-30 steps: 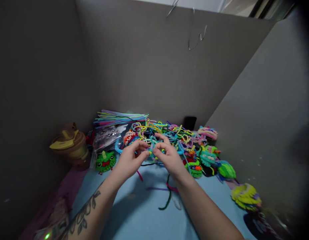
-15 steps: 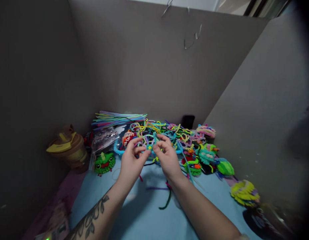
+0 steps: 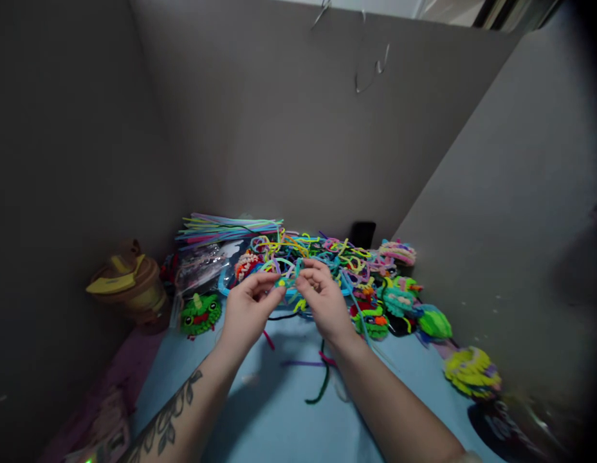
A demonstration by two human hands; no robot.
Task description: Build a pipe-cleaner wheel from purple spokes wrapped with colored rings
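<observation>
Between my two hands is a small piece of twisted teal pipe cleaner with a yellow spot near its left end. My left hand pinches that left end between thumb and fingertips. On the other side, my right hand is closed with thumb and forefinger on the teal strand, part of which sticks up by the fingertips. Both hands are raised in front of a blue tray heaped with curled, many-coloured pipe cleaners. The fingers hide much of the held piece.
Straight pipe cleaners lie bundled at the back left. A green fuzzy figure and a brown pot stand left. Several fuzzy figures line the right, including a yellow one. Loose strands, one dark green, lie on the blue surface.
My left hand has shifted slightly left and away from my right hand, drawing the yellow-spotted end with it. My right hand has barely moved.
</observation>
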